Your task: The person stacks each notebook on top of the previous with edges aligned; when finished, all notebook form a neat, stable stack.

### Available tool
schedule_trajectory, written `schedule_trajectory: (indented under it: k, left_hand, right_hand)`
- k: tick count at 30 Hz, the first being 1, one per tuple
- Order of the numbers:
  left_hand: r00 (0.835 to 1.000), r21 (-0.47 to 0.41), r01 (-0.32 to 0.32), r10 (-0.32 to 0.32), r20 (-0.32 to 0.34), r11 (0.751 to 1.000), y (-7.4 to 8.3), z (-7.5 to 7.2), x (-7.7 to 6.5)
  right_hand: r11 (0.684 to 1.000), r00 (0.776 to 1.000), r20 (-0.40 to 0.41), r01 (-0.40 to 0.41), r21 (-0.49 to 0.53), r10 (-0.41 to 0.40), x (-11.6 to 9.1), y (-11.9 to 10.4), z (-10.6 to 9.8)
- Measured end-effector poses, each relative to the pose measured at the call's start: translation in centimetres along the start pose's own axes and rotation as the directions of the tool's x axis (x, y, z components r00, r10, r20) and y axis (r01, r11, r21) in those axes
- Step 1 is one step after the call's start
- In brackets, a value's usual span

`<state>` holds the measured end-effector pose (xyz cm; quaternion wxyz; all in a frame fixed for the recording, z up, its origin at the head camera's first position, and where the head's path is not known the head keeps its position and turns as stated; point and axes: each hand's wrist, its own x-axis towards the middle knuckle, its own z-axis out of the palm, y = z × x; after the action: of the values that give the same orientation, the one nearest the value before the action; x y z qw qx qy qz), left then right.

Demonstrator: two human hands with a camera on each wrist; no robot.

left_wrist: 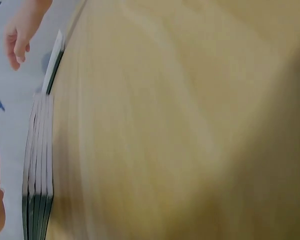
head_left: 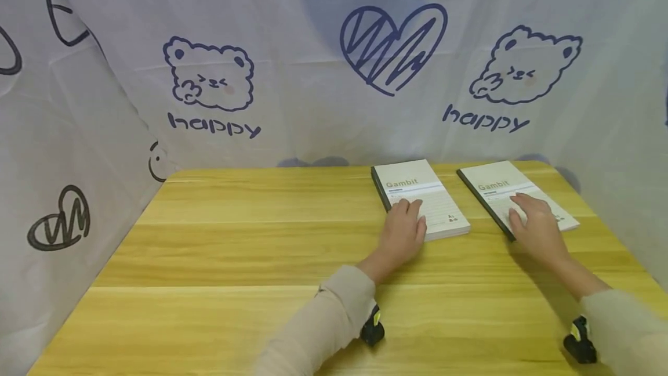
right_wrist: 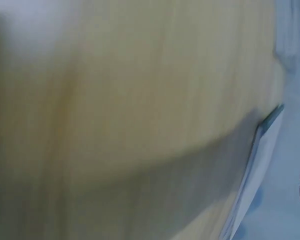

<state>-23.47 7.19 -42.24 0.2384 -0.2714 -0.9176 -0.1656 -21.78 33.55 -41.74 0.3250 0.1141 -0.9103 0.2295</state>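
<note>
A stack of several notebooks [head_left: 443, 208] with white "Gambit" covers and dark spines lies at the back right of the table; its layered edges [left_wrist: 37, 150] show in the left wrist view. My left hand [head_left: 402, 234] is just over its near part, fingers loosely bent, a gap showing between hand and stack. Farther right lies a thinner "Gambit" notebook pile [head_left: 482, 176], two notebooks at most as far as I can tell. Above it hovers my right hand [head_left: 537, 231], fingers relaxed and holding nothing. Its fingers [left_wrist: 12, 50] hang apart from the pile in the left wrist view.
The wooden table [head_left: 235, 248] reaches back to a white cloth [head_left: 302, 74] printed with bears and hearts. More cloth hangs along both sides. Small black wrist devices [head_left: 372, 328] sit under both sleeves.
</note>
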Motion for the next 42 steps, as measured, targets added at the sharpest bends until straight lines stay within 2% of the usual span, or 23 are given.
schedule_trajectory:
  k: [4, 7, 9, 11, 13, 15, 18, 21, 27, 31, 34, 37, 40, 42]
  left_hand:
    - [0.997, -0.023, -0.072, 0.073, 0.029, 0.997, 1.3, 0.5, -0.1]
    - [0.993, -0.026, -0.091, 0.093, 0.068, 0.996, 2.3, 1.0, -0.1]
    - [0.988, -0.033, -0.094, 0.097, 0.116, 0.995, 3.1, 1.4, 0.0]
    - [0.981, -0.023, -0.113, 0.115, 0.156, 0.993, 3.9, 1.9, 0.2]
    - [0.970, 0.014, -0.148, 0.142, 0.198, 0.989, 4.7, 2.4, 0.5]
    - [0.959, 0.082, -0.195, 0.172, 0.224, 0.977, 5.4, 2.7, 0.8]
    - [0.946, 0.169, -0.236, 0.186, 0.267, 0.957, 6.4, 3.2, 1.2]
    - [0.933, 0.210, -0.247, 0.174, 0.315, 0.946, 7.5, 3.6, 1.1]
    - [0.893, 0.264, -0.286, 0.157, 0.421, 0.921, 9.0, 4.5, 0.2]
    - [0.881, 0.269, -0.301, 0.159, 0.445, 0.915, 9.4, 4.8, 0.1]
    - [0.877, 0.253, -0.296, 0.158, 0.454, 0.921, 9.6, 4.8, 0.1]
    - [0.869, 0.237, -0.291, 0.152, 0.471, 0.927, 9.8, 4.9, 0.1]
    - [0.849, 0.224, -0.298, 0.150, 0.506, 0.928, 10.1, 4.9, 0.1]
    - [0.833, 0.208, -0.301, 0.150, 0.533, 0.931, 10.4, 4.9, 0.1]
  right_hand:
    - [0.992, 0.994, -0.026, 0.106, -0.075, -0.108, -1.1, 2.6, -0.5]
    - [0.979, 0.988, -0.006, 0.155, -0.131, -0.157, -1.8, 4.0, -0.7]
    - [0.979, 0.991, 0.074, 0.127, -0.160, -0.116, -2.2, 4.7, -1.1]
    - [0.979, 0.982, 0.180, 0.084, -0.187, -0.050, -2.7, 5.4, -1.7]
    - [0.977, 0.961, 0.276, 0.029, -0.212, 0.031, -3.1, 6.1, -2.2]
    - [0.972, 0.936, 0.340, -0.013, -0.235, 0.095, -3.4, 6.8, -2.5]
    - [0.963, 0.920, 0.374, -0.014, -0.268, 0.118, -3.8, 7.5, -2.4]
    - [0.958, 0.906, 0.406, 0.004, -0.288, 0.118, -3.9, 7.8, -2.2]
    - [0.957, 0.851, 0.488, -0.055, -0.283, 0.194, -3.7, 8.0, -2.3]
    - [0.956, 0.811, 0.535, -0.097, -0.276, 0.236, -3.6, 8.0, -2.4]
    - [0.959, 0.816, 0.531, -0.099, -0.266, 0.231, -3.4, 7.9, -2.3]
    - [0.965, 0.833, 0.515, -0.079, -0.252, 0.202, -3.3, 7.8, -2.2]
    - [0.975, 0.833, 0.523, -0.081, -0.209, 0.181, -3.3, 7.7, -2.2]
    - [0.979, 0.820, 0.542, -0.103, -0.177, 0.184, -3.5, 7.5, -2.3]
